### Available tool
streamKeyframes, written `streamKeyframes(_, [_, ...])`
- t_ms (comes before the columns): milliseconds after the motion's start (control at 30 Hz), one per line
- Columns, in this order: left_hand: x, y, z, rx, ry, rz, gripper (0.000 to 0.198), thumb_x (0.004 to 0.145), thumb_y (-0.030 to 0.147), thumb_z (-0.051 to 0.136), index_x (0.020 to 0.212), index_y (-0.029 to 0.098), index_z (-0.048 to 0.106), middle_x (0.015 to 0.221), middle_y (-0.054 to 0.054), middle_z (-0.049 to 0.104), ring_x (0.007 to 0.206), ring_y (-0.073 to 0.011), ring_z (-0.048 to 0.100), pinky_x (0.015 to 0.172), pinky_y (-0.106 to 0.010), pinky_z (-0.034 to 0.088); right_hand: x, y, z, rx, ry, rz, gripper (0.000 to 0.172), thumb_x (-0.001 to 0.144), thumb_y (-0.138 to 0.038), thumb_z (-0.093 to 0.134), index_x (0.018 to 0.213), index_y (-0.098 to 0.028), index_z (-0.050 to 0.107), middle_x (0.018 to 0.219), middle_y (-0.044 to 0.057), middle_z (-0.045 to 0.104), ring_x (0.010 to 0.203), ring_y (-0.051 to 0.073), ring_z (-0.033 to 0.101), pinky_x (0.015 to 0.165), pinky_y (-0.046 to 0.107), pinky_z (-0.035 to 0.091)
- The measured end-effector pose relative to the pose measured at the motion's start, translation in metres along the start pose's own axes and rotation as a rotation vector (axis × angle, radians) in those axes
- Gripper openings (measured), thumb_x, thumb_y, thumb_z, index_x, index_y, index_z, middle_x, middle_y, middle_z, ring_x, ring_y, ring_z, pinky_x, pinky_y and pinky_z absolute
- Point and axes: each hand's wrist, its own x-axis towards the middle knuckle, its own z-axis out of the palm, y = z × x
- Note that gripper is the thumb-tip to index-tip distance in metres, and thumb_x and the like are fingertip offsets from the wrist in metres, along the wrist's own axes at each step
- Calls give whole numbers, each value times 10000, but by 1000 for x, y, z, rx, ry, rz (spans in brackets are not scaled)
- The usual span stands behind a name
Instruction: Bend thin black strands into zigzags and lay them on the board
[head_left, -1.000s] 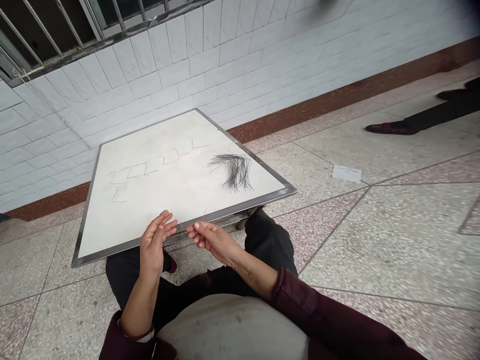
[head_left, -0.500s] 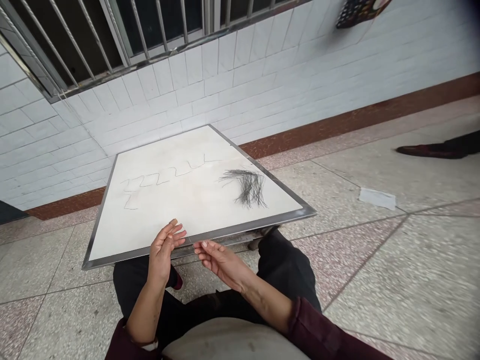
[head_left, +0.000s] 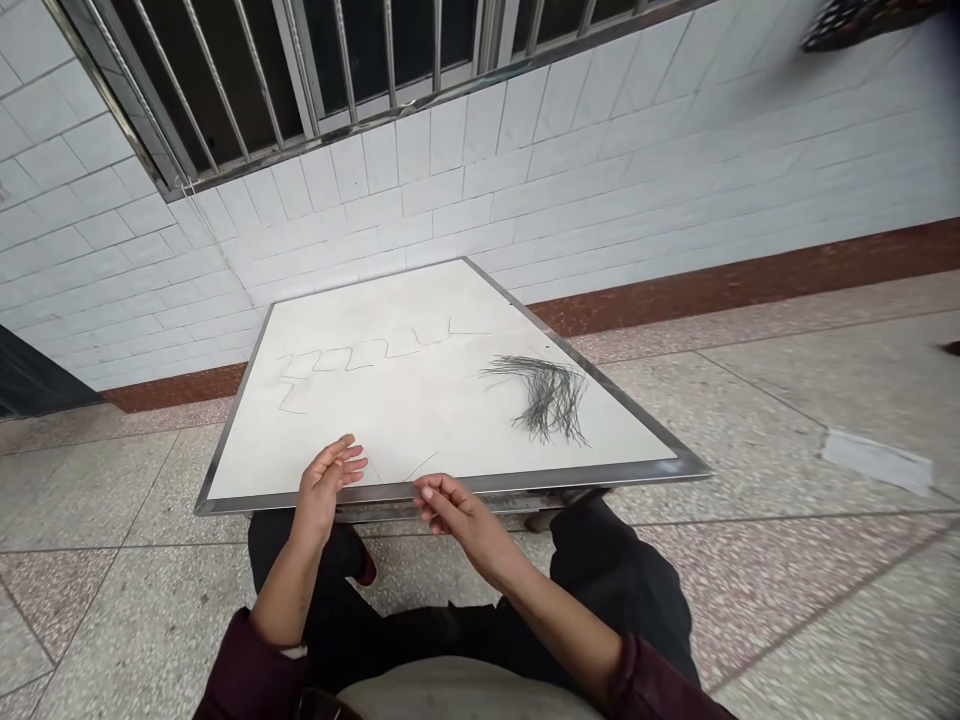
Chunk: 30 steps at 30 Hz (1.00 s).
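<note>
My right hand (head_left: 451,505) is at the near edge of a white board (head_left: 390,400), thumb and forefinger pinched on a thin dark wire (head_left: 424,464), part of which slants up past the fingertips. To its left, my left hand (head_left: 328,477) hovers over the same edge, thumb pressed to curved fingers. A faint thin line runs beside those fingers; what they grip is too fine to make out. Bent dark wires (head_left: 352,360) lie in a row across the board's far left and middle. A loose pile of straight dark wires (head_left: 551,395) rests at the right.
The board has a grey metal frame (head_left: 585,478) and stands above my knees. Behind it rises a white tiled wall (head_left: 420,200) with a barred window (head_left: 360,60). A white paper-like piece (head_left: 876,460) lies on the speckled floor at the right.
The view has swung, so the board sits further right in it. My hands have moved slightly apart, and the wire by my right fingertips shows more clearly. The shoe at the right has nearly left view.
</note>
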Motion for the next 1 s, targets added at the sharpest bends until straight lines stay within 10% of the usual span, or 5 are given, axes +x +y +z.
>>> streamKeyframes(300, [87,-6,-60,312,-117,-68,537,813,406,564,1287,155,543,1026,-147,708,806,-201,685,709,-314,501,0,20,-8,-171,-121,78,397,740,-586,657,834,-202,619,728,10,582,615,137,517,560,277,418])
streamKeyframes(633, [157,-9,-85,587,-38,51,297,832,318,553,1037,164,702,942,-105,701,771,-172,610,655,-282,469,3,42,-26,-312,-82,115,329,767,-549,599,849,-232,626,728,29,605,614,180,561,540,305,433])
streamKeyframes(1000, [190,-5,-86,916,128,316,324,884,109,432,1047,145,710,1085,-132,667,1029,-248,609,958,-410,450,91,4,7,-749,-80,-536,208,913,-286,496,962,-261,696,916,75,681,889,243,631,825,412,522])
